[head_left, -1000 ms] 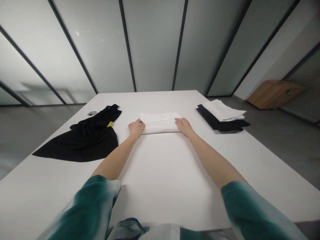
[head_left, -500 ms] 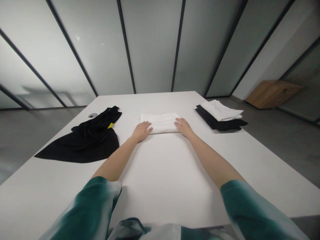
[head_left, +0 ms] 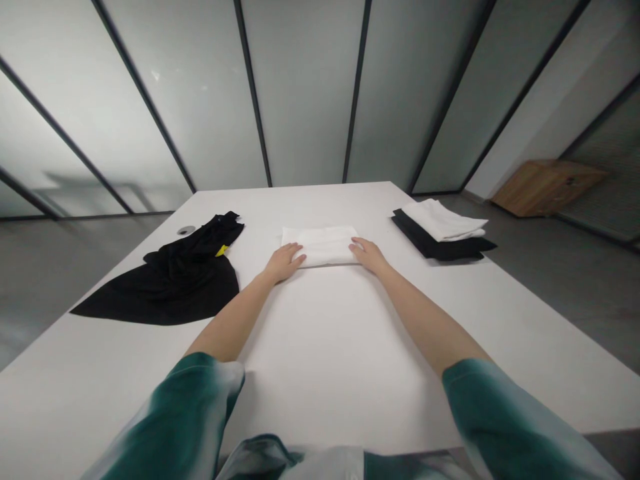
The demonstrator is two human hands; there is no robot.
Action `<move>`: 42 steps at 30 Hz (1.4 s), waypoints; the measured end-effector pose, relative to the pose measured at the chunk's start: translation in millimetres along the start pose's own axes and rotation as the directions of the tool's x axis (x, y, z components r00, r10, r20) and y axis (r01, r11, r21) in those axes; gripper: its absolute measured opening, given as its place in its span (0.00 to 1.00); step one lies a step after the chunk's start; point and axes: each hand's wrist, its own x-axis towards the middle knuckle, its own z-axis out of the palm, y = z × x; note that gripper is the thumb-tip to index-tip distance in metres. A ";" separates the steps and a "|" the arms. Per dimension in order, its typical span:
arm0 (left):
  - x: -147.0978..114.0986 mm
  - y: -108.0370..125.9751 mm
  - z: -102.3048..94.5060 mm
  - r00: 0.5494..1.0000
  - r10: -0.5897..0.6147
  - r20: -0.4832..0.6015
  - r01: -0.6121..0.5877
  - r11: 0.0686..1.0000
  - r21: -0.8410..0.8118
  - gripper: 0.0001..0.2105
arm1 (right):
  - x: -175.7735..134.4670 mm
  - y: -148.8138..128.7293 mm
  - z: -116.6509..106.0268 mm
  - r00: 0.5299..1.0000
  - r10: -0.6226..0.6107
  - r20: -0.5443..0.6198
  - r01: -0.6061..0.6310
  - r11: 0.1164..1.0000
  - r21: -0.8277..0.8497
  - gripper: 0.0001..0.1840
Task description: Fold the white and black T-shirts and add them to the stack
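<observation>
A white garment (head_left: 326, 247), folded into a flat rectangle, lies on the white table (head_left: 330, 340) in front of me. My left hand (head_left: 285, 261) rests on its left end, fingers stretched out and the thumb toward its near edge. On the opposite end lies my right hand (head_left: 369, 255), its fingers also extended over the cloth. Both hands look flat rather than closed. To the left is a crumpled black garment (head_left: 170, 287) with a small yellow tag (head_left: 221, 251).
At the right of the table, a folded white cloth (head_left: 443, 221) lies on top of folded black cloth (head_left: 440, 249). A round grommet (head_left: 186, 230) is set near the table's left edge. Frosted glass panels (head_left: 305, 93) stand behind. A wooden cabinet (head_left: 547, 189) is on the floor at right.
</observation>
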 end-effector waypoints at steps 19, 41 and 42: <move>0.0 -1.4 0.4 1.000 0.016 -0.006 -0.016 1.000 0.009 0.27 | 2.6 2.9 1.8 0.999 -0.049 -0.009 0.048 0.997 -0.065 0.23; -8.3 27.9 -6.9 0.986 0.167 0.010 -0.165 0.958 0.233 0.29 | -18.6 -41.7 -2.3 0.921 -0.388 -0.042 0.349 0.865 -0.360 0.29; -9.1 30.2 -6.7 0.982 0.190 0.027 -0.191 0.955 0.226 0.29 | -22.3 -49.4 -0.7 0.910 -0.415 0.021 0.394 0.845 -0.361 0.31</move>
